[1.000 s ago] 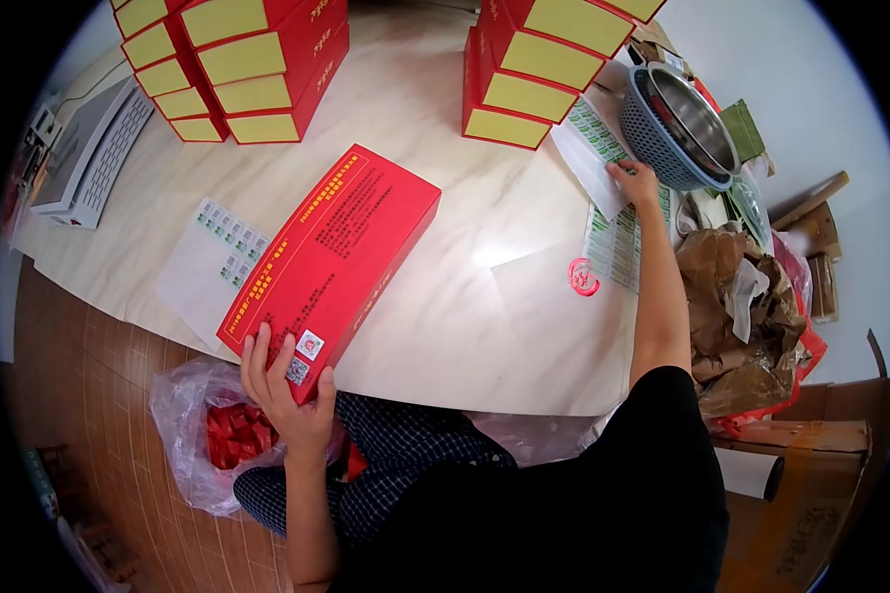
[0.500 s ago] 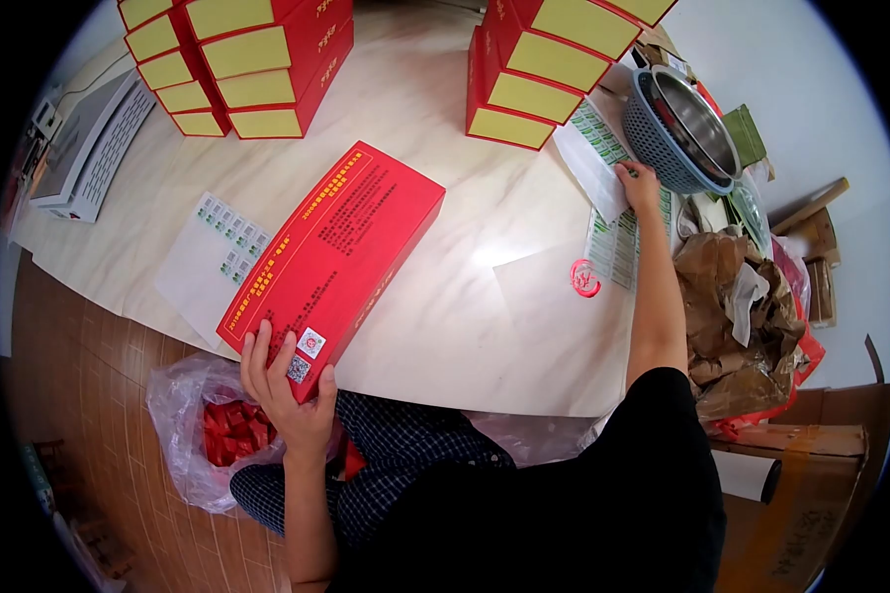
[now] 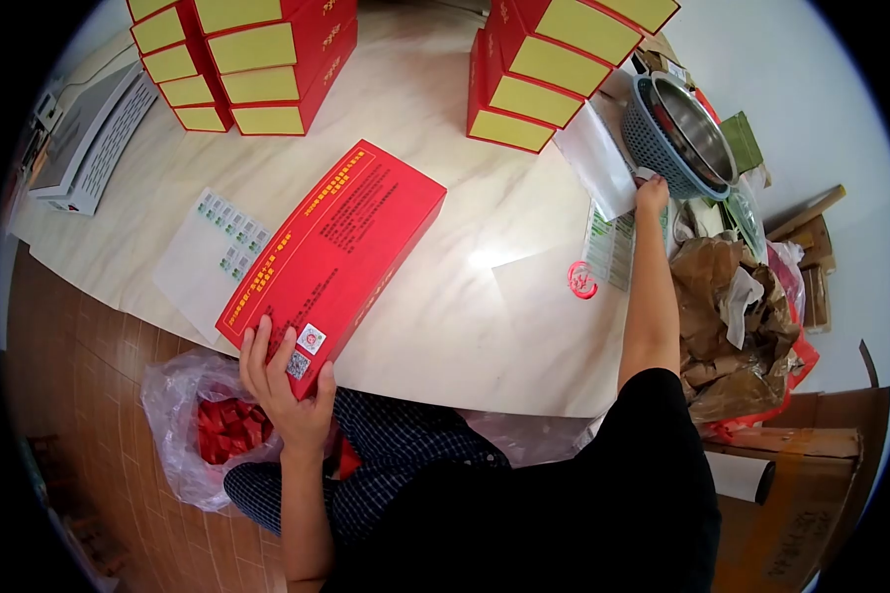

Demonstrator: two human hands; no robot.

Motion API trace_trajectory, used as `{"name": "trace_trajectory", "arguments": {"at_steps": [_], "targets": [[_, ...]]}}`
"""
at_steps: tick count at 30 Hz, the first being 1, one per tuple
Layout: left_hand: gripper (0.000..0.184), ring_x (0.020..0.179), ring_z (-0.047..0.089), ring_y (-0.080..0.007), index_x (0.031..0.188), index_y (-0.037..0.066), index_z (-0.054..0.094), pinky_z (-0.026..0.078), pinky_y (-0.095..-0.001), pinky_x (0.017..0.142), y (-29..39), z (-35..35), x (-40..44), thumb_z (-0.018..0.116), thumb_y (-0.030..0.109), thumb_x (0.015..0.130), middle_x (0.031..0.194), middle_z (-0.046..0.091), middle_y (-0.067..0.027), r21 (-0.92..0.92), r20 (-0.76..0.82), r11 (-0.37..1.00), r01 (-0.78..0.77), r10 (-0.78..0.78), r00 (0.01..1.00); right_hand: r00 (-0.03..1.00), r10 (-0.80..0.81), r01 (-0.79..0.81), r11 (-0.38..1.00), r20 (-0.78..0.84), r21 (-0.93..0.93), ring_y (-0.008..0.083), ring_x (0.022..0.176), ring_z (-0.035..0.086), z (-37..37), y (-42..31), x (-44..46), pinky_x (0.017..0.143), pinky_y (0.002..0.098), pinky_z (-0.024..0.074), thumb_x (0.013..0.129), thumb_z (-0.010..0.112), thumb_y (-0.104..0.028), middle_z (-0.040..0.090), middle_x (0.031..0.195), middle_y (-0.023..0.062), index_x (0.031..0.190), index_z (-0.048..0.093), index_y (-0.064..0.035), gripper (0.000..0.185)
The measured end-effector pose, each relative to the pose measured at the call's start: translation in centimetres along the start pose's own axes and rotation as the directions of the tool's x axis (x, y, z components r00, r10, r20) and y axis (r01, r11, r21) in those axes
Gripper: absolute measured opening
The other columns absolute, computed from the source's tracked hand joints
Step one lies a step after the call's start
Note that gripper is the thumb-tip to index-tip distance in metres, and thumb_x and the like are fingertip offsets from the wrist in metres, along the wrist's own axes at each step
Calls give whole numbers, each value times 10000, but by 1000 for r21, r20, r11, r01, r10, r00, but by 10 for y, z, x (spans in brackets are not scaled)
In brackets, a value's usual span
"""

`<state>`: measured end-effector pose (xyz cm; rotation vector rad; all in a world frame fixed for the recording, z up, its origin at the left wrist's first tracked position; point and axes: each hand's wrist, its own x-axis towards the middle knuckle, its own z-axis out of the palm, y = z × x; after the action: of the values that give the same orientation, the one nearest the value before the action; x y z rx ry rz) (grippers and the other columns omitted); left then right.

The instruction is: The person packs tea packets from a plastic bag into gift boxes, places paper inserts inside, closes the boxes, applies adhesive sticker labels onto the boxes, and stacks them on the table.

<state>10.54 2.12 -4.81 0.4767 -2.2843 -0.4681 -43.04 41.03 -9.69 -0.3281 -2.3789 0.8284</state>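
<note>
A long red gift box [image 3: 331, 257] with yellow and black print lies slantwise on the table. My left hand [image 3: 292, 385] grips its near end, fingers on the top and thumb at the side, close to two square code stickers [image 3: 305, 352]. Far to the right, my right hand [image 3: 651, 194] is closed in a pinch on the edge of a white paper sheet [image 3: 595, 163]. Its fingertips are partly hidden. Beneath it lie green-and-white label sheets [image 3: 608, 245]. A round red sticker [image 3: 582, 280] is beside them, on a clear sheet.
Stacked red-and-yellow boxes stand at the back left [image 3: 257, 69] and back right [image 3: 554, 74]. A blue basket [image 3: 653, 148] holds a steel bowl [image 3: 695, 124]. Crumpled brown paper [image 3: 727, 336] sits at right. A small label sheet [image 3: 232, 232] and grey machine [image 3: 94, 138] are left.
My right hand has shifted slightly right and down at the sheets, and the white sheet now covers more of the green labels. My left hand and the box have stayed put.
</note>
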Motion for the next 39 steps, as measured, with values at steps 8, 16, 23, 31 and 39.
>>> {"name": "trace_trajectory", "arguments": {"at_steps": [8, 16, 23, 31, 39], "targets": [[391, 1292, 395, -347, 1180, 52, 593, 217, -509, 1102, 14, -28, 15, 595, 309, 886, 1348, 501, -149, -87, 75, 989, 121, -115, 991, 912, -410, 371, 846, 22, 384, 275, 890, 626, -76, -130, -105, 809, 342, 475, 981, 456, -188, 653, 978, 162, 1101, 569, 9, 257], [132, 855, 578, -238, 938, 50, 697, 419, -319, 808, 54, -44, 30, 581, 59, 876, 895, 640, -80, -500, 140, 816, 289, -254, 957, 92, -991, 635, -14, -94, 772, 349, 1077, 556, -171, -277, -325, 910, 459, 432, 705, 667, -31, 604, 1120, 143, 1058, 592, -46, 361], [239, 872, 607, -176, 969, -37, 656, 468, -290, 794, 39, -55, 22, 480, 123, 976, 920, 637, -109, -700, 215, 558, 445, -430, 877, -8, -986, 464, -153, -168, 872, 352, 1061, 550, -166, -302, -380, 909, 469, 427, 698, 704, -111, 576, 1144, 142, 1097, 588, -43, 421], [233, 864, 579, -128, 1017, -24, 656, 454, -258, 783, 29, -51, 22, 507, 150, 977, 938, 627, -73, -744, 315, 435, 508, -443, 839, -66, -998, 372, -46, -23, 927, 315, 942, 544, -158, -299, -383, 801, 413, 419, 680, 784, -248, 560, 1107, 125, 1146, 571, -47, 550], [192, 874, 572, -85, 1076, -14, 651, 450, -219, 766, 27, -48, 21, 574, 98, 941, 964, 624, -47, -736, 356, 344, 583, -536, 766, -139, -990, 341, -76, -29, 937, 295, 952, 540, -166, -299, -380, 806, 393, 427, 686, 793, -241, 567, 1086, 123, 1209, 547, -51, 608]]}}
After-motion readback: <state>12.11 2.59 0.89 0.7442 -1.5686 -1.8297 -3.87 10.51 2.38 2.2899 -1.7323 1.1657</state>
